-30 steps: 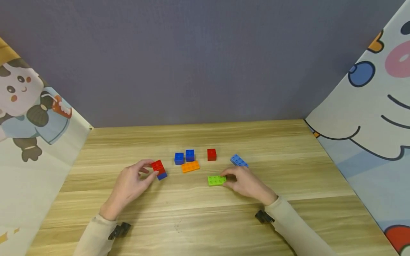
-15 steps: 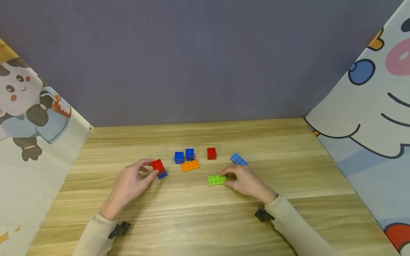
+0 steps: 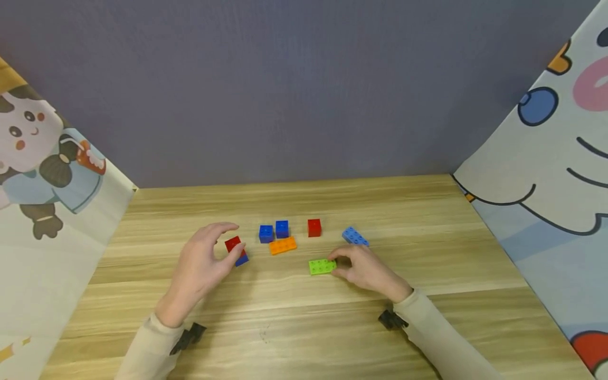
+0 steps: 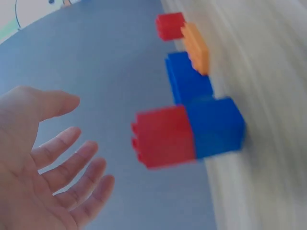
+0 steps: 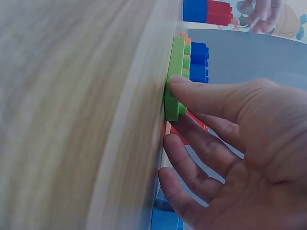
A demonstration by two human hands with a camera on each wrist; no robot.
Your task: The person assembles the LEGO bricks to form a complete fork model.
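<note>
A red toy brick (image 4: 165, 137) sits on top of a blue toy brick (image 4: 216, 127), forming a small stack at the left of the table. My left hand (image 3: 201, 264) is just above this stack with its fingers spread; the left wrist view shows a gap between the fingers and the red brick. With thumb and fingers, my right hand (image 3: 363, 268) pinches the right end of a flat lime-green brick (image 3: 321, 266), which lies at the table's surface, studs up. In the right wrist view the thumb presses the side of the green brick (image 5: 175, 96).
Behind the hands lie two dark blue bricks (image 3: 266, 234), a flat orange brick (image 3: 283, 245) and a single red brick (image 3: 314, 228). A lighter blue brick (image 3: 354, 236) lies just beyond the right hand. A grey panel (image 3: 294, 95) stands along the back of the wooden table (image 3: 285, 338).
My left hand has let go of the red and blue stack, its fingers opening and lifting away. The stack stays in place. My right hand still pinches the green brick.
</note>
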